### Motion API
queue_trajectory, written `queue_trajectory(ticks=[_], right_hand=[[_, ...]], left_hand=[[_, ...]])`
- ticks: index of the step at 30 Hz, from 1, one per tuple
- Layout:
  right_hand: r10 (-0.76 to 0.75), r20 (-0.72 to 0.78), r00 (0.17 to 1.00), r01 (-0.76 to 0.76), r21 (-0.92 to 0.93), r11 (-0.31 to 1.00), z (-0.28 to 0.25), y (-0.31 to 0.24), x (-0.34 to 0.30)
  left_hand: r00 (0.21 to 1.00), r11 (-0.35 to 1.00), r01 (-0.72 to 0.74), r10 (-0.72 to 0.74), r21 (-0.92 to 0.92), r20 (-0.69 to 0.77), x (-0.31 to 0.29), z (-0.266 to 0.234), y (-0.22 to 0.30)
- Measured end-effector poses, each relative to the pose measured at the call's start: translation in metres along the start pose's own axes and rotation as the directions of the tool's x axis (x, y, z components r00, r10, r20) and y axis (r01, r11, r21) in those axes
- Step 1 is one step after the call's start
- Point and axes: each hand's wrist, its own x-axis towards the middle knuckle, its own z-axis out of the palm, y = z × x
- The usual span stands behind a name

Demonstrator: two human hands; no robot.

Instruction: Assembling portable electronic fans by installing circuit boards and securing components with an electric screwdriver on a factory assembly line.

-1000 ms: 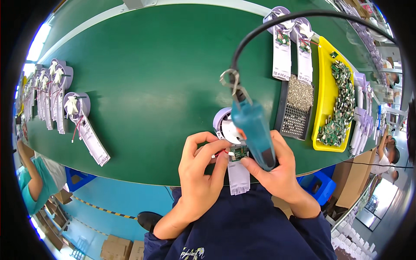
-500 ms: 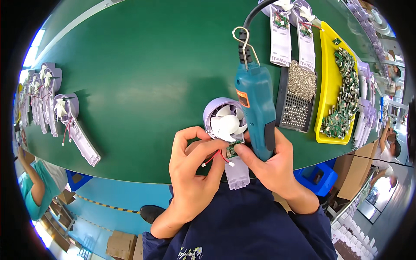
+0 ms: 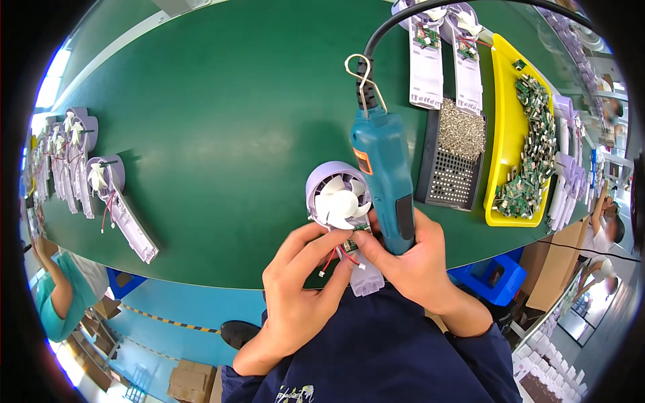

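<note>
The left hand has its thumb and index fingertips set a little apart at the left edge of a small green circuit board; whether they pinch it or merely steady it, I cannot tell. The right hand is closed around a teal electric driver, its thumb reaching to the board's right side. The board lies in the lilac handle shell, just below the white-bladed fan. Good handling here probably means keeping the board flat, pressing by its edges, and leaving the red and black wires untrapped. Both wrists angle inward from the lower edge, palms facing each other, the driver's cable end pointing away from the body. Beyond, on the green table, stand a dark screw tray and a yellow bin of boards.
</note>
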Motion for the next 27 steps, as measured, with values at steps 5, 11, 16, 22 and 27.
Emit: queue_trajectory(ticks=[5, 11, 16, 22, 27], right_hand=[[-0.006, -0.018, 1.0, 0.006, 0.045, 0.999, -0.001, 0.001, 0.001], [0.021, -0.006, 1.0, -0.019, 0.286, 0.958, -0.026, -0.003, -0.009], [-0.687, -0.246, 0.684, 0.674, 0.574, 0.466, -0.091, -0.031, 0.008], [-0.697, -0.385, 0.604, 0.731, 0.617, 0.292, -0.105, -0.012, 0.057], [-0.597, -0.525, 0.606, 0.766, 0.588, 0.26, -0.09, -0.004, 0.058]], left_hand=[[1.0, 1.0, -0.012, 0.013, 0.015, -0.019, 0.001, 0.004, -0.007], [0.999, 0.999, -0.008, 0.01, 0.038, -0.032, 0.005, -0.001, -0.007], [0.999, 0.999, -0.038, 0.039, -0.031, 0.02, 0.017, 0.007, -0.003], [0.993, 0.996, -0.042, 0.051, -0.079, 0.108, 0.044, 0.028, 0.005], [0.993, 0.992, -0.038, 0.05, -0.119, 0.103, 0.045, 0.03, 0.004]])
